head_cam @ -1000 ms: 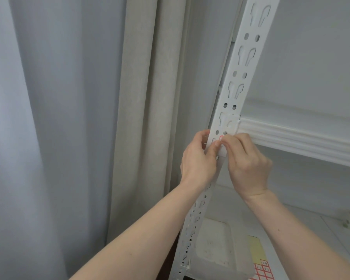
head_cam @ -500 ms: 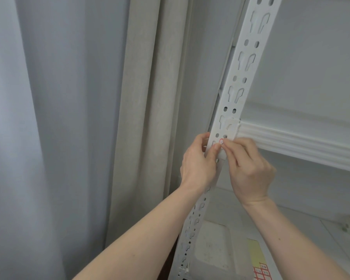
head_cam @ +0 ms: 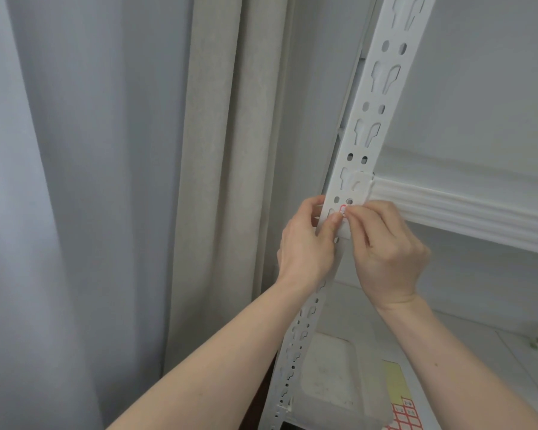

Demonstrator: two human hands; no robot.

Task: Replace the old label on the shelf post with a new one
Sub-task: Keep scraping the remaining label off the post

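A white slotted metal shelf post (head_cam: 382, 82) runs from upper right down to the bottom centre. A small white label with a red border (head_cam: 343, 210) sits on the post just below the shelf rail. My left hand (head_cam: 305, 246) wraps the post's left edge, its thumb pressed on the post face beside the label. My right hand (head_cam: 385, 252) pinches at the label's right edge with thumb and forefinger. Most of the label is hidden by my fingertips.
A white ribbed shelf rail (head_cam: 466, 209) joins the post at the right. Beige and grey curtains (head_cam: 218, 181) hang at the left. Below, a translucent plastic container (head_cam: 330, 377) and a sheet of red-bordered labels (head_cam: 406, 415) lie on the lower shelf.
Both hands stay at the same spot on the post. My right fingertips have shifted slightly on the label; the view has drifted a little upward.
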